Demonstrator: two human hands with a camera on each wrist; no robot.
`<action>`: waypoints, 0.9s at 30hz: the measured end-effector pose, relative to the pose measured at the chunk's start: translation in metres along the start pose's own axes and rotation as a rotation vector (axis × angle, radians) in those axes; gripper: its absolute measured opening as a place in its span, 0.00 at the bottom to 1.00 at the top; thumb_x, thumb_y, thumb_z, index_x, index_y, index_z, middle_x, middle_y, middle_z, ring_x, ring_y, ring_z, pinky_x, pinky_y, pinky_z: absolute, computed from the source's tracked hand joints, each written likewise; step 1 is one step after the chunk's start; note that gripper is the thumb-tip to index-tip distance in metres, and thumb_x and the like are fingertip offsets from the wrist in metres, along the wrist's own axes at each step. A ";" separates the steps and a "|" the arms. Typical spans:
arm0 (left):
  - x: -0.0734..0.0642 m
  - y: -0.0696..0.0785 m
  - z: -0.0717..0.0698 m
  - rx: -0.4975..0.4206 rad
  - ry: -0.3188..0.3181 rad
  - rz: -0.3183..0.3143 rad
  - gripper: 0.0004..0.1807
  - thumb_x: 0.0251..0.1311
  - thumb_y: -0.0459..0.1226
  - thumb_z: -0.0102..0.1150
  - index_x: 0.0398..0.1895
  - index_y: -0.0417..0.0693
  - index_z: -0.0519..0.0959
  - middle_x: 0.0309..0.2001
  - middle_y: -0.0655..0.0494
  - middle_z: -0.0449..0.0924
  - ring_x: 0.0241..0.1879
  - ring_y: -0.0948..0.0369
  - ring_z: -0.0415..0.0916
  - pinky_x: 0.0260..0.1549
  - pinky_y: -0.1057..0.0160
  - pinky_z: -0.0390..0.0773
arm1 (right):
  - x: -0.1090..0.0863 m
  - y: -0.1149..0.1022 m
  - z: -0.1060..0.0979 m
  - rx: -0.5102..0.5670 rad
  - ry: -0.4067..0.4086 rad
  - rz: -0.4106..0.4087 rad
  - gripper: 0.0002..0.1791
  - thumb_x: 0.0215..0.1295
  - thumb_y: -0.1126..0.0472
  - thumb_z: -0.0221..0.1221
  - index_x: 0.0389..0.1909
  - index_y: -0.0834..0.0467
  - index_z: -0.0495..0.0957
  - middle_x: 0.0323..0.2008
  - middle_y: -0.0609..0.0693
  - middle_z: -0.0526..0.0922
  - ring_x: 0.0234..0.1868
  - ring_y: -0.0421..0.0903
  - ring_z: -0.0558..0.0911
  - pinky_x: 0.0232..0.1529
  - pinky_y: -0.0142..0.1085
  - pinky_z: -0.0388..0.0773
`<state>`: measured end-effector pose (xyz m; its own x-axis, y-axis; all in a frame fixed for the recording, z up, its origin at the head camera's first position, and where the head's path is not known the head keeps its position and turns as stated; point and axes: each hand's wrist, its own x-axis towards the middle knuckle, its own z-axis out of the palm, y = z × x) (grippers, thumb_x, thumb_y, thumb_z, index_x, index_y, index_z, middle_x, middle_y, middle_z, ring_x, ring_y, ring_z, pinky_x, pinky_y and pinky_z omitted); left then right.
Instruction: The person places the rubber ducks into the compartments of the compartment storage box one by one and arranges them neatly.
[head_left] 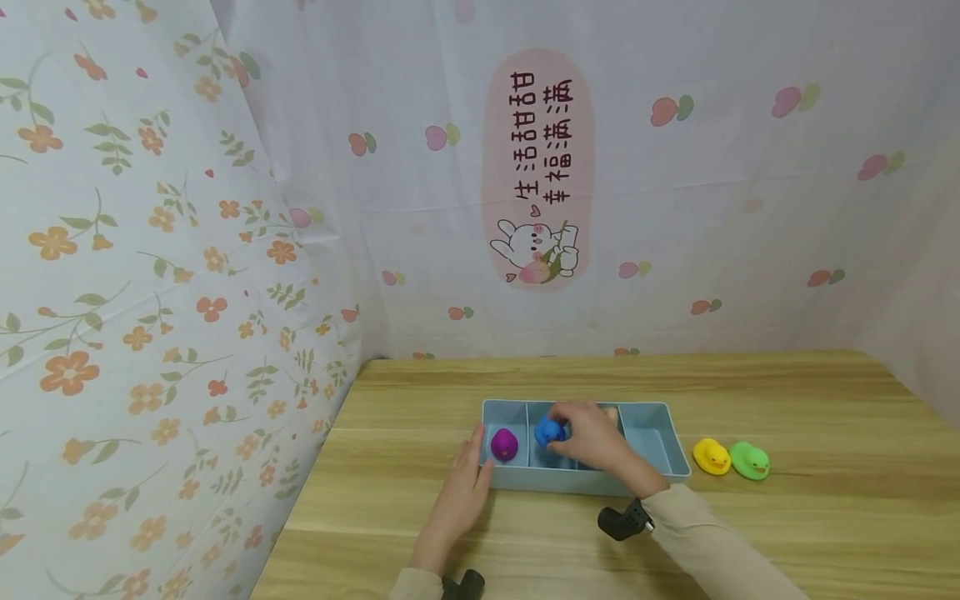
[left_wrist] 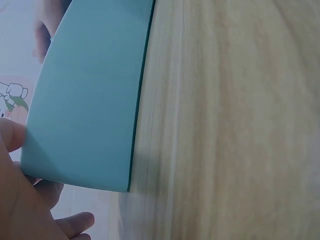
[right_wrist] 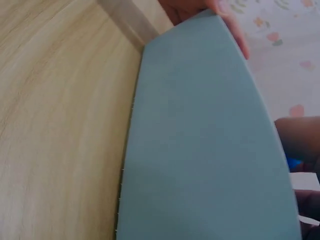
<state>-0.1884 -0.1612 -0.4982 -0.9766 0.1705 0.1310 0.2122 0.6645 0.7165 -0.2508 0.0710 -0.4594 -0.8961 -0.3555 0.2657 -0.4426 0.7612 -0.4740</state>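
A pale blue divided tray [head_left: 551,481] lies across the wooden table. My right hand [head_left: 588,433] pinches a blue toy duck [head_left: 549,430] over the second compartment from the left; whether the duck touches the tray floor is hard to tell. In the right wrist view, a sliver of the blue duck [right_wrist: 294,162] shows between my fingers. My left hand [head_left: 467,492] rests against the tray's left end, fingers extended along the outer wall and thumb at the front corner. A purple toy duck [head_left: 504,444] sits in the leftmost compartment.
A yellow duck [head_left: 712,457] and a green duck [head_left: 750,460] stand on the table right of the tray. Something beige [head_left: 611,414] shows in the third compartment, mostly behind my right hand. A printed cloth [head_left: 712,208] hangs behind the table.
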 end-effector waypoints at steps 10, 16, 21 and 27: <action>0.001 -0.002 0.000 0.007 0.011 0.023 0.31 0.73 0.40 0.39 0.75 0.43 0.48 0.74 0.43 0.52 0.71 0.37 0.49 0.67 0.37 0.54 | 0.006 -0.005 0.014 -0.206 -0.048 0.036 0.16 0.42 0.52 0.75 0.31 0.46 0.79 0.31 0.43 0.85 0.34 0.48 0.77 0.34 0.46 0.60; 0.001 -0.002 0.000 0.003 0.008 0.026 0.31 0.73 0.39 0.40 0.75 0.42 0.48 0.74 0.42 0.52 0.71 0.36 0.49 0.67 0.37 0.54 | 0.009 -0.008 0.017 -0.270 -0.079 0.039 0.17 0.41 0.51 0.75 0.31 0.47 0.79 0.31 0.45 0.86 0.32 0.49 0.76 0.34 0.47 0.61; 0.001 -0.002 0.000 0.003 0.007 0.024 0.31 0.73 0.39 0.39 0.75 0.42 0.48 0.73 0.41 0.52 0.71 0.36 0.49 0.66 0.36 0.54 | 0.011 -0.011 0.017 -0.298 -0.107 0.044 0.17 0.41 0.51 0.75 0.31 0.48 0.79 0.32 0.47 0.85 0.32 0.50 0.76 0.33 0.47 0.61; 0.001 -0.002 0.000 0.004 0.004 0.020 0.31 0.74 0.40 0.38 0.76 0.44 0.47 0.74 0.41 0.52 0.71 0.37 0.49 0.66 0.36 0.54 | 0.012 -0.011 0.021 -0.310 -0.118 0.050 0.17 0.39 0.52 0.76 0.29 0.47 0.78 0.31 0.46 0.84 0.31 0.49 0.74 0.33 0.46 0.60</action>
<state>-0.1895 -0.1628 -0.4993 -0.9723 0.1808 0.1479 0.2316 0.6640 0.7109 -0.2578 0.0472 -0.4684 -0.9221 -0.3606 0.1408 -0.3832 0.9014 -0.2015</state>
